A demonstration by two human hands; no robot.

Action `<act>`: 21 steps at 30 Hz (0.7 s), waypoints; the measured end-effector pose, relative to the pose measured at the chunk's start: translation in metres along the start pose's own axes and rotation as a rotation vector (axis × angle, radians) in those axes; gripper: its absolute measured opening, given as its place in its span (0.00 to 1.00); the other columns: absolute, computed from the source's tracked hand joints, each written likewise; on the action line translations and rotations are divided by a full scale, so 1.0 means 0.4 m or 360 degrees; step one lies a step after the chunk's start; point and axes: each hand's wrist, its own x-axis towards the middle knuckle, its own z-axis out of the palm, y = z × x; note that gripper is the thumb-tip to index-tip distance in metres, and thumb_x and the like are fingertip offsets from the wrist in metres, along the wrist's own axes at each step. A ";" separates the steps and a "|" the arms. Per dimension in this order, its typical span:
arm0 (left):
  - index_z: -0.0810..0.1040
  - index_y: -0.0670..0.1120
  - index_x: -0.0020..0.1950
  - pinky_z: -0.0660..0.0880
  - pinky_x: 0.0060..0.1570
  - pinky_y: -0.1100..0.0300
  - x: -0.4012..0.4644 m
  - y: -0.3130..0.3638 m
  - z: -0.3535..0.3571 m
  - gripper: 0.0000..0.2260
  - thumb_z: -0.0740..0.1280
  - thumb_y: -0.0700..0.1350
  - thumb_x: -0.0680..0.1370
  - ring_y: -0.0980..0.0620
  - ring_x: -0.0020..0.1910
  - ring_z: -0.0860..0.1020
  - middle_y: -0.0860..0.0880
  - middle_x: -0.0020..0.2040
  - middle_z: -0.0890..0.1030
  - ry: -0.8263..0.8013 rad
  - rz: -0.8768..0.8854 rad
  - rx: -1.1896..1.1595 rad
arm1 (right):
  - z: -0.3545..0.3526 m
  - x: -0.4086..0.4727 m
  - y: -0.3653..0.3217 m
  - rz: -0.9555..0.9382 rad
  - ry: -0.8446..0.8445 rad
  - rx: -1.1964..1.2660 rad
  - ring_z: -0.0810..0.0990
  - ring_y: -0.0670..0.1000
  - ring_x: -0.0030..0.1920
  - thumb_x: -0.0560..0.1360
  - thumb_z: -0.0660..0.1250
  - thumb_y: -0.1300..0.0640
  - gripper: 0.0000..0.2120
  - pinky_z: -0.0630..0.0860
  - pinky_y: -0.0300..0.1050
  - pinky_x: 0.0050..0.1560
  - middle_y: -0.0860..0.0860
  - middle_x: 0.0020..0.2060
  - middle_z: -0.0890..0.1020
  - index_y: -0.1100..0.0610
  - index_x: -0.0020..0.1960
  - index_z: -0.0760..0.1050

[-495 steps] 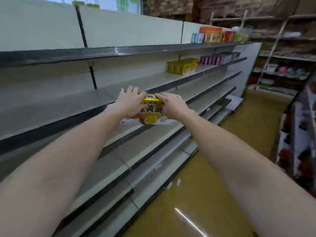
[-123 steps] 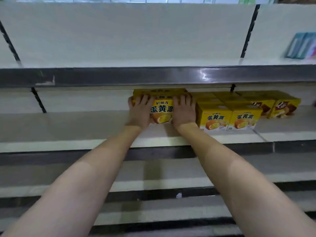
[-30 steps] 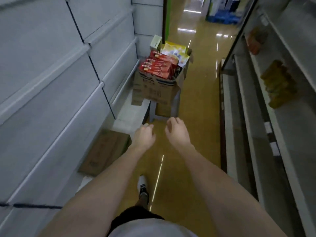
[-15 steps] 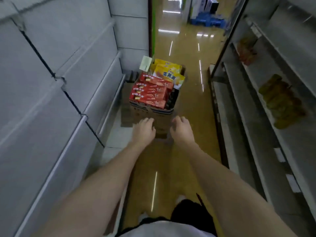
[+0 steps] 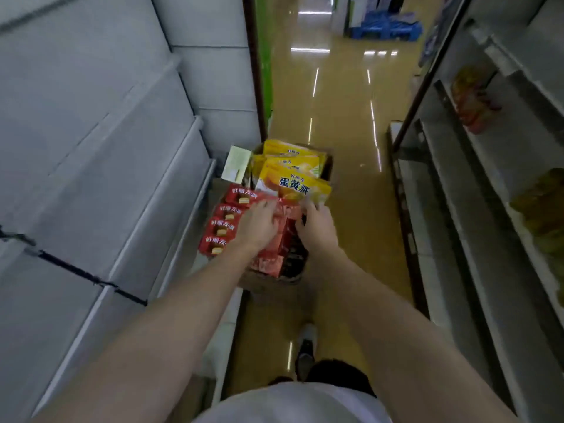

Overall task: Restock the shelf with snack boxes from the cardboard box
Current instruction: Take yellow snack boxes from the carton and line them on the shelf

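Note:
A cardboard box [image 5: 268, 279] stands on the floor in the aisle ahead of me, packed with red snack boxes [image 5: 224, 221] on the left and yellow snack boxes [image 5: 294, 183] at the back. My left hand [image 5: 258, 225] hovers over the red boxes with fingers spread and relaxed. My right hand [image 5: 317, 228] reaches just below the front yellow box, fingertips at its lower edge; neither hand grips anything that I can see. The shelf [image 5: 518, 184] on the right carries blurred yellow boxes [image 5: 546, 206].
Bare white shelving [image 5: 106, 166] lines the left side, close to the box. A pale green packet [image 5: 235, 163] sticks up at the box's back left. The glossy yellow floor [image 5: 341, 117] runs ahead to blue crates [image 5: 387, 25]. My shoe [image 5: 305, 349] is below.
I have walked up the aisle to the cardboard box. Both empty hands have moved forward from in front of it to over its contents.

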 end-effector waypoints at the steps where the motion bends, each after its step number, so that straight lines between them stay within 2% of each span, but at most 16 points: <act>1: 0.74 0.43 0.68 0.73 0.60 0.51 0.051 0.001 0.006 0.17 0.64 0.41 0.79 0.45 0.62 0.75 0.44 0.63 0.78 -0.0027 0.0013 0.0023 | 0.001 0.052 0.012 0.0009 -0.0022 0.0008 0.71 0.60 0.61 0.78 0.63 0.58 0.17 0.73 0.55 0.58 0.58 0.60 0.73 0.60 0.65 0.70; 3: 0.74 0.42 0.65 0.71 0.58 0.50 0.152 -0.001 0.028 0.15 0.63 0.42 0.79 0.43 0.60 0.75 0.43 0.60 0.78 -0.0081 0.0016 0.0076 | 0.004 0.155 0.038 0.0001 -0.0069 0.0006 0.71 0.61 0.59 0.78 0.63 0.58 0.14 0.72 0.55 0.57 0.58 0.58 0.73 0.61 0.61 0.71; 5: 0.73 0.43 0.67 0.73 0.58 0.49 0.240 -0.005 0.054 0.17 0.63 0.43 0.78 0.43 0.61 0.74 0.44 0.60 0.77 -0.0156 -0.0012 0.0121 | 0.005 0.246 0.059 0.0037 -0.0158 -0.0017 0.71 0.60 0.60 0.78 0.63 0.58 0.15 0.72 0.55 0.58 0.57 0.59 0.73 0.60 0.63 0.71; 9: 0.64 0.45 0.75 0.68 0.65 0.47 0.381 -0.010 0.091 0.26 0.65 0.41 0.77 0.42 0.70 0.66 0.45 0.72 0.68 -0.0330 0.0015 0.0289 | 0.023 0.388 0.085 0.0036 -0.0271 -0.0076 0.70 0.60 0.64 0.76 0.69 0.56 0.22 0.71 0.53 0.62 0.58 0.63 0.72 0.60 0.67 0.69; 12: 0.55 0.47 0.80 0.59 0.74 0.45 0.472 -0.035 0.105 0.34 0.67 0.42 0.77 0.42 0.77 0.57 0.45 0.78 0.59 -0.0450 -0.0023 0.0437 | 0.051 0.469 0.087 -0.0005 -0.0415 -0.0165 0.70 0.60 0.66 0.74 0.71 0.54 0.31 0.70 0.53 0.63 0.58 0.68 0.69 0.60 0.73 0.63; 14: 0.52 0.47 0.80 0.50 0.77 0.45 0.520 -0.057 0.113 0.37 0.69 0.43 0.76 0.42 0.78 0.55 0.45 0.79 0.59 -0.0551 -0.0001 0.0549 | 0.068 0.517 0.084 -0.0024 -0.0519 -0.0217 0.69 0.60 0.66 0.74 0.71 0.51 0.33 0.69 0.53 0.62 0.57 0.68 0.68 0.60 0.73 0.62; 16: 0.54 0.47 0.80 0.46 0.77 0.43 0.561 -0.077 0.121 0.38 0.71 0.45 0.75 0.42 0.76 0.58 0.45 0.76 0.62 -0.0623 0.0061 0.0659 | 0.083 0.558 0.080 0.0042 -0.0573 -0.0243 0.69 0.60 0.67 0.73 0.71 0.49 0.31 0.68 0.55 0.63 0.57 0.66 0.70 0.60 0.70 0.64; 18: 0.57 0.46 0.78 0.47 0.76 0.41 0.593 -0.092 0.126 0.36 0.71 0.47 0.75 0.42 0.74 0.62 0.44 0.74 0.65 -0.0670 0.0150 0.0744 | 0.101 0.579 0.075 0.0113 -0.0606 -0.0290 0.67 0.62 0.68 0.73 0.71 0.47 0.30 0.66 0.58 0.66 0.57 0.66 0.70 0.58 0.68 0.65; 21: 0.60 0.46 0.76 0.50 0.75 0.39 0.634 -0.096 0.128 0.36 0.74 0.50 0.74 0.41 0.75 0.61 0.42 0.75 0.62 -0.0779 0.0229 0.0780 | 0.121 0.583 0.072 0.0180 -0.0658 -0.0346 0.61 0.64 0.71 0.70 0.73 0.44 0.35 0.61 0.62 0.69 0.57 0.69 0.67 0.56 0.70 0.64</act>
